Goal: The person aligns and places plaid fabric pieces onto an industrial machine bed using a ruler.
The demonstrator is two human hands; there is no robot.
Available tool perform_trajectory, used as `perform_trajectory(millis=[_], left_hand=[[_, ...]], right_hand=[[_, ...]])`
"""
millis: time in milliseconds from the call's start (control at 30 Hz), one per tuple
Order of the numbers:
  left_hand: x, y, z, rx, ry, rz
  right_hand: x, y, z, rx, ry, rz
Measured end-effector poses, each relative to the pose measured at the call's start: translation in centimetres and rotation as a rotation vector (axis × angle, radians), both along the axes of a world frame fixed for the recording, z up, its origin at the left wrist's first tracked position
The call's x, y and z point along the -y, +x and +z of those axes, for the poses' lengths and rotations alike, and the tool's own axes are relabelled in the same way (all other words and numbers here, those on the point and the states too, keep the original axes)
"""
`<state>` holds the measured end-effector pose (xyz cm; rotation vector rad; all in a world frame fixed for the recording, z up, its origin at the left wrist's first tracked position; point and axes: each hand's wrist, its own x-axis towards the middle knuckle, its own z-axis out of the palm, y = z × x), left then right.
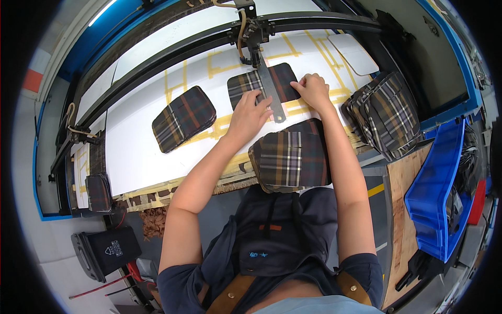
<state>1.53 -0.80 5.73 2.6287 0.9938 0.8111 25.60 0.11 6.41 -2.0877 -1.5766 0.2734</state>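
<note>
A rounded plaid fabric piece [284,77] lies on the white bed, with a flat steel ruler [271,93] laid across it. My left hand [249,116] rests over the piece's left part, fingers apart, fingertips touching the ruler. At the piece's right edge my right hand [315,92] is closed in a pinch on the fabric. A thick stack of plaid pieces [287,159] sits at the bed's front edge, between my forearms. Farther left lies a smaller stack of plaid pieces [184,119].
A black machine head [251,31] on a rail hangs just beyond the ruler. More plaid pieces [384,112] are piled at the right, below a white rounded panel [354,54]. A blue bin [434,183] stands on the right; a black case [107,251] is low on the left.
</note>
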Motion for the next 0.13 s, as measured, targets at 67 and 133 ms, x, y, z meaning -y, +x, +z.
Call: perform_trajectory(millis=[67, 133], left_hand=[[-0.2, 0.1, 0.0, -0.013, 0.011, -0.004], [-0.3, 0.0, 0.0, -0.047, -0.006, -0.007]], right_hand=[[-0.7, 0.1, -1.0, 0.036, 0.042, -0.012], [-1.3, 0.2, -1.7, 0.067, 0.030, -0.027]])
